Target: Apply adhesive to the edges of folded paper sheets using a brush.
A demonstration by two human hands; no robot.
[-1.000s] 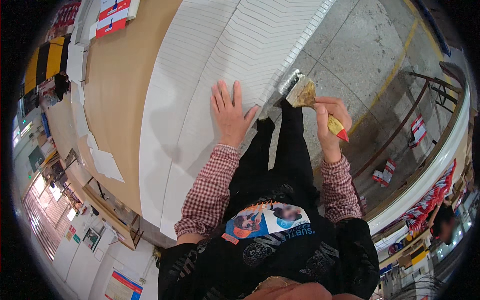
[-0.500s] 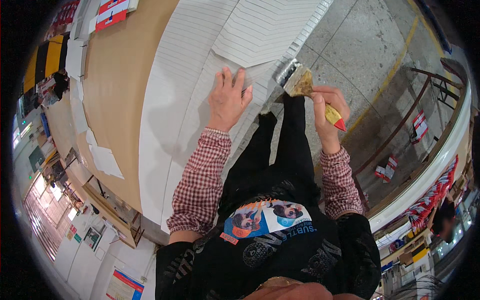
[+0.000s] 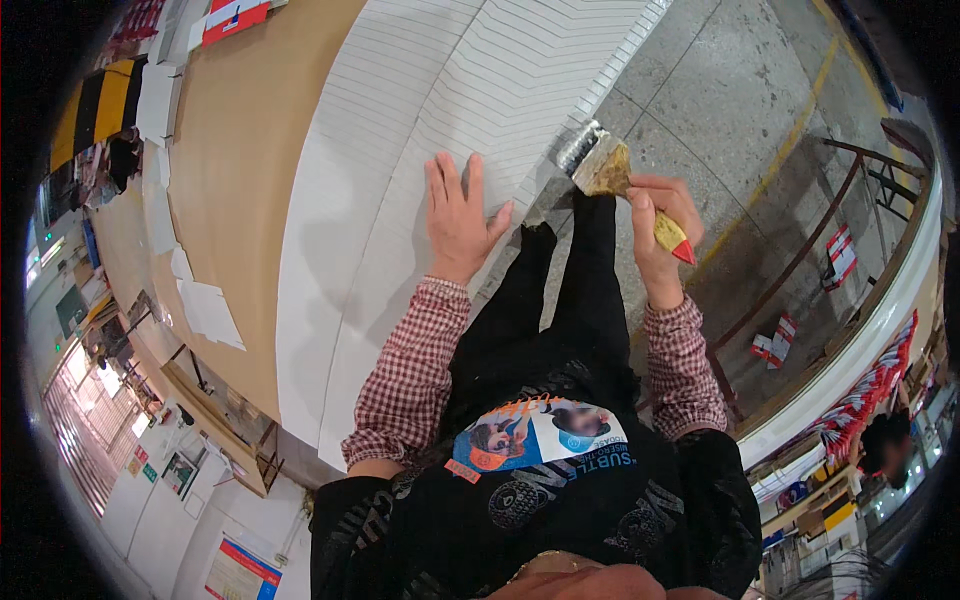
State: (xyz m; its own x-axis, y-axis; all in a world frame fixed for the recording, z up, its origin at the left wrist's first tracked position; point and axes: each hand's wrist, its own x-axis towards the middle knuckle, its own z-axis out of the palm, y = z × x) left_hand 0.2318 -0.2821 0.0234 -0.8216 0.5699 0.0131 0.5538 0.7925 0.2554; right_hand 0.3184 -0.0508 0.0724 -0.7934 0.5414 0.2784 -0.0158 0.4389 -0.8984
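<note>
While we look down from above, we see the biggest thing first: a long brown table (image 3: 250, 200) that runs up and away from us. On top of it lies a wide spread of white sheets (image 3: 420, 130), laid so that each one peeks out past the next, like steps. Their edges make lots of thin lines. We think these sheets are light and bendy, more like card or paper than board, so they could slide or curl if we push them. Pressing flat from above looks like the best way to keep them in place, not pinching an edge.

Our left hand (image 3: 458, 215) lies flat on the sheets near the table's edge, fingers spread wide, holding nothing.

Next to the table is the grey floor (image 3: 730, 90) with a yellow line.

Our right hand (image 3: 660, 225) is closed tight around the yellow handle of a wide paintbrush (image 3: 612, 172). The brush is in the air just past the edge of the sheets, not touching them. It has a shiny metal band, pale bristles and a red tip on the handle. It looks light and stiff, and the handle is the right place to hold it. The bristles look soft, and they may be sticky or wet, but we cannot tell.
</note>
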